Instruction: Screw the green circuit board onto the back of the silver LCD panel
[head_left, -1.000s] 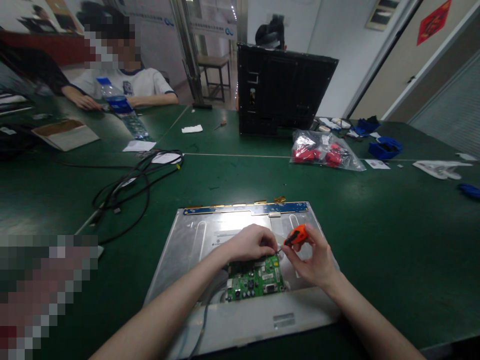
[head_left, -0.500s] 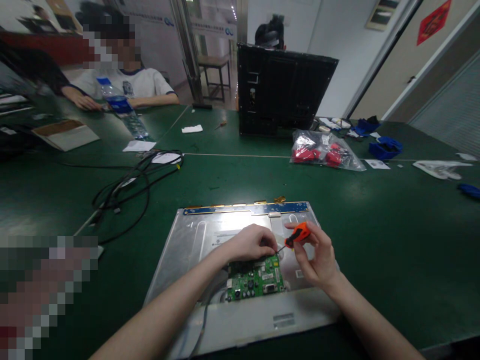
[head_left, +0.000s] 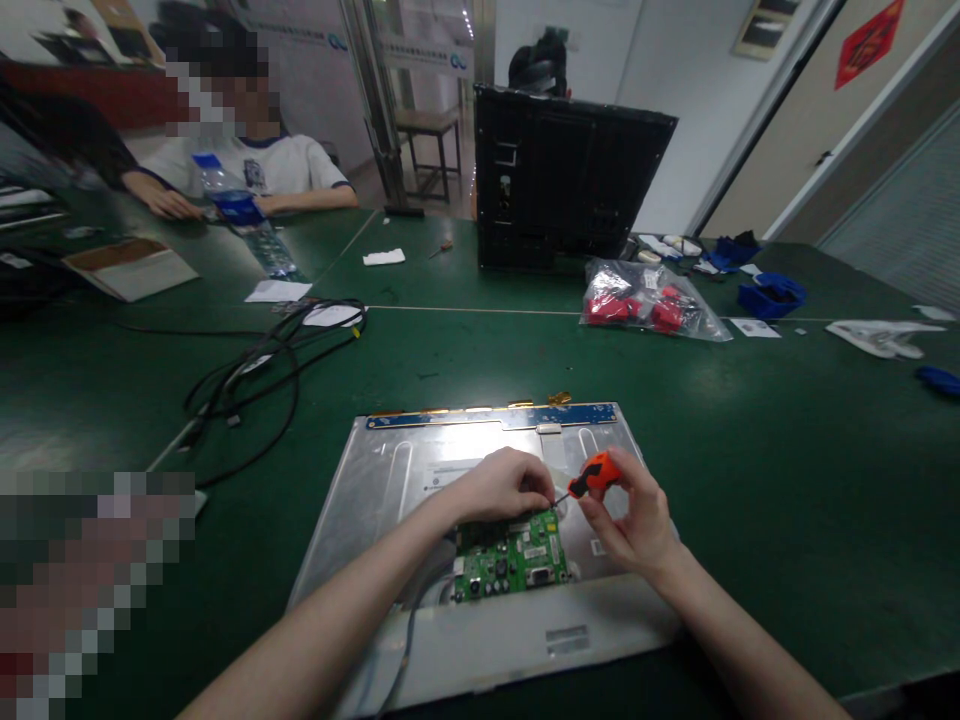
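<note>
We make out the character 福 on a red sign on the door; lettering beside blue logos on the glass is illegible.

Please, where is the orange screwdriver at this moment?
In the head view, the screwdriver is right of centre, in the right hand, its tip near the far right corner of the green board, next to the left hand.
</note>
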